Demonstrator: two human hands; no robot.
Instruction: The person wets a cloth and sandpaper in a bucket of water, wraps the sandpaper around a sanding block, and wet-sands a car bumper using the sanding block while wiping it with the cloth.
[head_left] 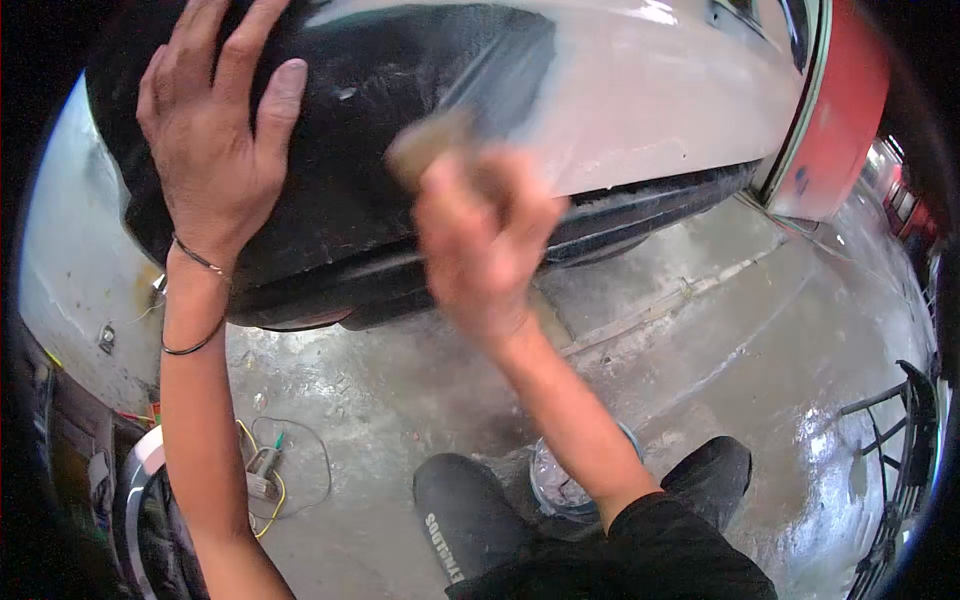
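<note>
My left hand (215, 150) lies with its fingers spread on the dark part of a car body panel (345, 150). Dark bands circle that wrist. My right hand (490, 235) is closed around a tan sanding block (435, 150), blurred by motion, against the same panel. Right of the block, the surface changes from black through a grey, smooth-edged patch (510, 75) to pale paint (660, 100). The block's underside is hidden, and motion smears the right fingers. Below the panel runs a black lower trim (650, 205).
A bucket (545, 480) stands on the wet grey floor (370, 400) between my legs, partly behind my right forearm. Cables and a power plug (265, 470) lie at lower left. A red panel (840, 120) rises at right, and a black frame-like part (895, 440) stands at the right edge.
</note>
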